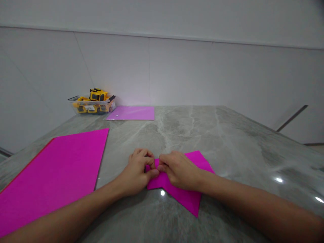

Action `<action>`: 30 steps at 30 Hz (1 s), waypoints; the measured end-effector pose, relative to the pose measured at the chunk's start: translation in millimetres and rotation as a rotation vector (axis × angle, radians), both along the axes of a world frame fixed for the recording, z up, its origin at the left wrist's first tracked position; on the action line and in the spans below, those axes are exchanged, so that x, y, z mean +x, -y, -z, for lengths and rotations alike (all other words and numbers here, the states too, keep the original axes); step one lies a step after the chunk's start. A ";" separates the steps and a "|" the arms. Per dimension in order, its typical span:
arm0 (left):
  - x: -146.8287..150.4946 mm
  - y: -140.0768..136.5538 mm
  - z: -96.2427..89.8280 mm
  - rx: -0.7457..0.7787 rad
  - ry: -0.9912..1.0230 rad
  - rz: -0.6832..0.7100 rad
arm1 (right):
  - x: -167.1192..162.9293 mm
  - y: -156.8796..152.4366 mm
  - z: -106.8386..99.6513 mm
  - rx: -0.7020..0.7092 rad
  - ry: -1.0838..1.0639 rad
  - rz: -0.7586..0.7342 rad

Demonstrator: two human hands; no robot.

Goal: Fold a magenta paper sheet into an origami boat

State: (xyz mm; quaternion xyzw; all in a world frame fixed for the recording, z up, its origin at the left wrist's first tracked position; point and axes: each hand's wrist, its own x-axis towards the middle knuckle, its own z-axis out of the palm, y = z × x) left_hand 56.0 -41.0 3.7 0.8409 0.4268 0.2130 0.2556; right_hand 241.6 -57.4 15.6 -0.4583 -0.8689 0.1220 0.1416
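Plainly, both sets of fingers are pinching the folded magenta paper, thumb against index finger; how much paper lies between them is hidden. The left hand (pixel 138 172) grips the paper's left end, its knuckles raised and its other fingers curled. The right hand (pixel 179 171) lies palm down across the paper's middle, thumb and index finger almost meeting the left thumb. The wrists are low, and the two bare forearms slant in from the lower corners, converging on the pinch.

The folded magenta paper (pixel 187 199), one piece, rests on the grey marbled desk (pixel 243 152) in front of the person, with one pointed corner towards the near side and another part showing beyond the right hand.

Further out to the left lies one large magenta sheet (pixel 65 165), red along its left edge, with the left forearm passing over its near part. Towards the far side is one lilac sheet (pixel 134 113), flat, just beside one clear plastic box (pixel 95 107). The box holds several yellow toy vehicles (pixel 98 96), one heaped on top with its wheels up; those inside overlap too much to count. A pale wall (pixel 177 71) stands behind.
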 end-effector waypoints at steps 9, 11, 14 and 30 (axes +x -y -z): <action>-2.6 -5.0 -5.3 -0.042 -0.022 -0.040 | 11.9 -1.9 2.8 0.012 0.111 -0.019; -3.1 -4.6 -6.4 -0.015 -0.045 -0.052 | 13.2 -3.3 4.6 0.037 0.117 -0.036; -2.6 1.1 -9.7 0.189 -0.100 -0.031 | 11.1 -2.2 5.4 0.077 0.129 -0.041; -11.0 -9.9 -12.2 0.266 -0.246 0.003 | 14.8 -3.8 11.3 0.147 0.262 0.029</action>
